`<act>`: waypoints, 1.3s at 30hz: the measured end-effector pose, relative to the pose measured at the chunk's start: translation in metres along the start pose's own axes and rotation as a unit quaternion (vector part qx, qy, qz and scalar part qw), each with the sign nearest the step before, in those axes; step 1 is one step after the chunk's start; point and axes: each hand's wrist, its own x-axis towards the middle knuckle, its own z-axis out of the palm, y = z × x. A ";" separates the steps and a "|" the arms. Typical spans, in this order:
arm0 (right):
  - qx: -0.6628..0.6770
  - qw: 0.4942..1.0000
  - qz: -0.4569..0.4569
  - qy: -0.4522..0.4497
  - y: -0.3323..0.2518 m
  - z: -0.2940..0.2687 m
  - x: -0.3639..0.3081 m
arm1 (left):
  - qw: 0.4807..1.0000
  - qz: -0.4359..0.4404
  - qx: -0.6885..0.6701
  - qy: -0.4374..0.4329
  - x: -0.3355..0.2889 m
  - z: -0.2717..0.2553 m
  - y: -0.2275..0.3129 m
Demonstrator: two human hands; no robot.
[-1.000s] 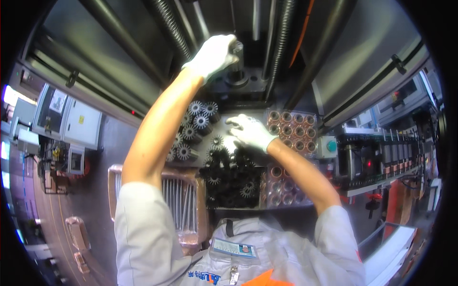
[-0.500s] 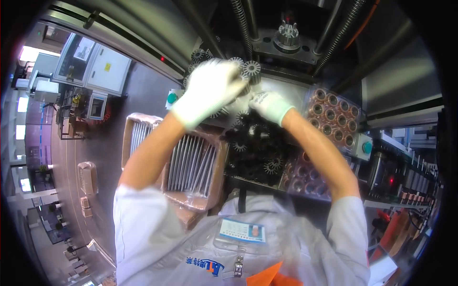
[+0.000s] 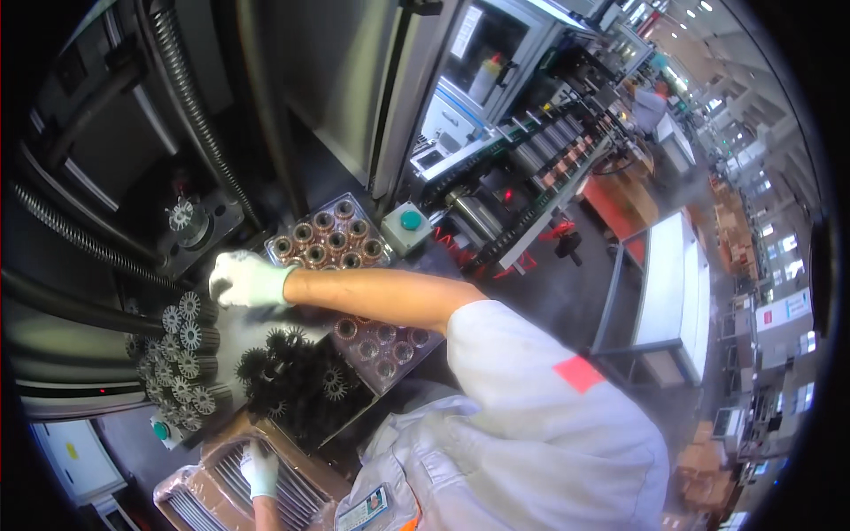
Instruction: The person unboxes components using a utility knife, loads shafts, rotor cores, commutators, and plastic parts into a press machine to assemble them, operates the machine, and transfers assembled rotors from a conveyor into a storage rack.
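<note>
My right hand (image 3: 248,280), white-gloved, is held over the pale metal work surface (image 3: 243,332) with its fingers curled closed. Whatever may be in them is hidden. Down in a cardboard box (image 3: 319,469) of thin metal rods (image 3: 288,482), my left hand (image 3: 259,469), also gloved, reaches onto the rods; its fingertips are not clear. Beside the surface stand stacked silver slotted cores (image 3: 184,363). A heap of dark slotted cores (image 3: 292,376) lies between the box and my right arm. One slotted piece (image 3: 181,215) sits upright on the machine's fixture.
Clear trays of copper-wound rings (image 3: 332,239) lie on both sides of my right forearm. Green push buttons (image 3: 410,219) flank the station. Springs and dark columns (image 3: 190,97) rise at left. A conveyor (image 3: 531,168) runs to the right; another person (image 3: 651,108) is far off.
The view has swung to the right. My left hand has gone from the silver cores into the box of rods. My right hand stays over the metal surface, fingers curled.
</note>
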 end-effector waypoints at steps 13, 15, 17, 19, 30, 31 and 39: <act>0.222 0.955 0.160 0.116 0.000 -0.054 0.083 | 0.874 -0.206 -0.428 -0.106 -0.110 0.000 0.005; 0.215 0.955 0.159 0.127 0.007 -0.046 0.102 | 0.842 -0.213 -0.477 -0.137 -0.139 0.003 0.014; 0.161 0.965 0.175 0.114 0.010 -0.038 0.120 | 0.847 -0.214 -0.462 -0.152 -0.154 0.008 0.017; 0.091 0.977 0.136 0.135 0.033 -0.035 0.137 | 0.851 -0.191 -0.474 -0.124 -0.152 0.002 0.028; -0.275 0.961 -0.009 0.014 0.019 -0.040 0.095 | 0.823 -0.131 -0.509 0.215 0.036 -0.167 0.132; -0.284 0.959 -0.003 0.001 0.015 -0.047 0.100 | 0.794 -0.124 -0.565 0.184 0.068 -0.183 0.152; -0.149 0.987 -0.042 0.043 -0.027 -0.094 0.003 | 0.764 0.129 -0.597 0.207 0.250 -0.289 0.270</act>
